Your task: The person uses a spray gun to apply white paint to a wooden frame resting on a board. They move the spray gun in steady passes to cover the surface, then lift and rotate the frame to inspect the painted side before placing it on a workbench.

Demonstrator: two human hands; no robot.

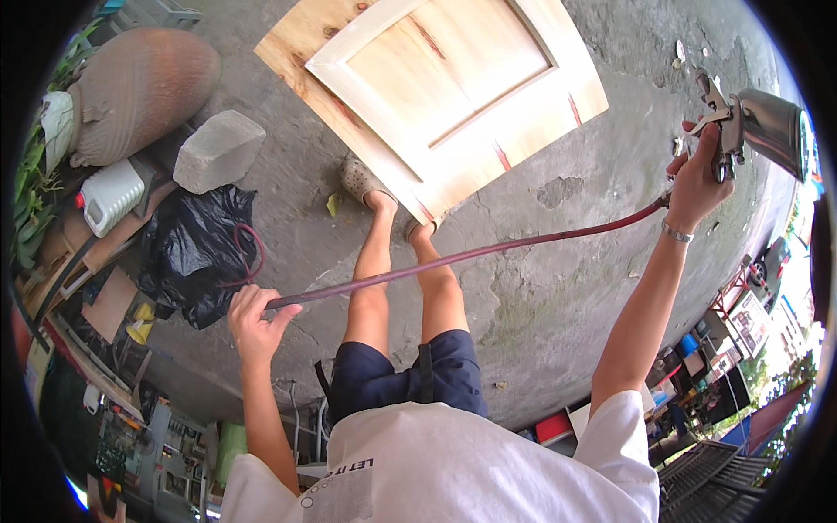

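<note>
In my right hand point(700, 179), raised at the far right, is a metal spray gun point(731, 122) with a silver cup. A reddish air hose point(488, 253) runs from the gun's handle across my legs to my left hand point(255, 321), whose fingers are wrapped round it. Past the left hand the hose loops over a black plastic bag. In front of my feet lies a pale wooden panel point(558, 96) with a raised inner frame; its near corner reaches my shoes. The gun is to the right of the panel, apart from it.
On the left are a large clay jar point(153, 87), a concrete block point(218, 152), a white jug with a red cap point(112, 196) and the black plastic bag point(187, 253). Cracked concrete floor point(540, 340) surrounds my feet. Cluttered shelves point(697, 375) stand at the lower right.
</note>
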